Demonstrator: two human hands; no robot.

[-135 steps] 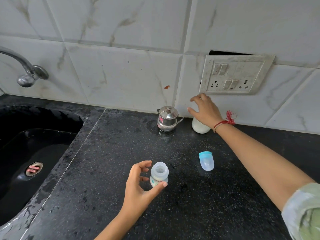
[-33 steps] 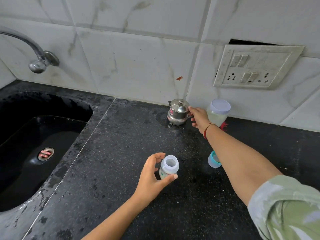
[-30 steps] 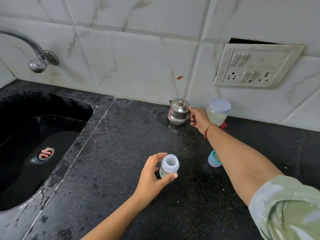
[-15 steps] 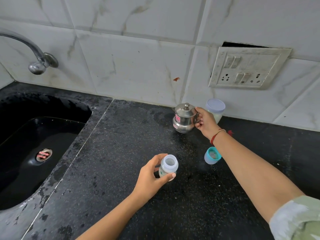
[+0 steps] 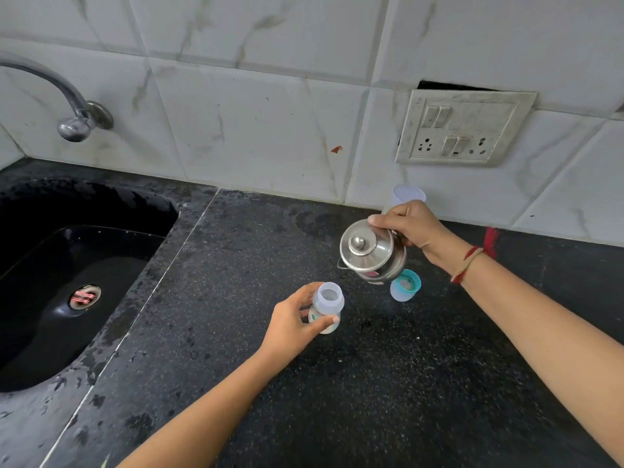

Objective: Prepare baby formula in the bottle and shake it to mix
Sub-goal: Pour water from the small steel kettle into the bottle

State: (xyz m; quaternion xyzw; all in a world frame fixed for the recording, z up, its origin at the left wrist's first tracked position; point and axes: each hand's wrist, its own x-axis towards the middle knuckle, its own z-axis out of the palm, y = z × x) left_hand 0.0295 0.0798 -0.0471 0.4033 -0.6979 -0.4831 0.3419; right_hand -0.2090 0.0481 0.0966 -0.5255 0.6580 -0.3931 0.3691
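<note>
A small clear baby bottle [image 5: 327,307] stands open-topped on the black counter [image 5: 388,383], with my left hand [image 5: 293,324] gripping its side. My right hand [image 5: 410,228] holds a small lidded steel pot [image 5: 369,255] by its handle, lifted off the counter, up and to the right of the bottle. The pot's lid is on, and it tilts slightly toward the bottle. The bottle's teal-ringed cap [image 5: 406,289] lies on the counter just below the pot. A white-lidded jar [image 5: 408,194] stands by the wall, partly hidden behind my right hand.
A black sink [image 5: 67,282] with a drain lies to the left, a steel tap [image 5: 72,119] above it. A white tiled wall with a switch and socket plate [image 5: 462,128] closes the back. The counter surface looks wet near the sink.
My right hand took the steel pot by its handle, lifted it from beside the wall and carried it forward toward the bottle. My left hand stays on the bottle.
</note>
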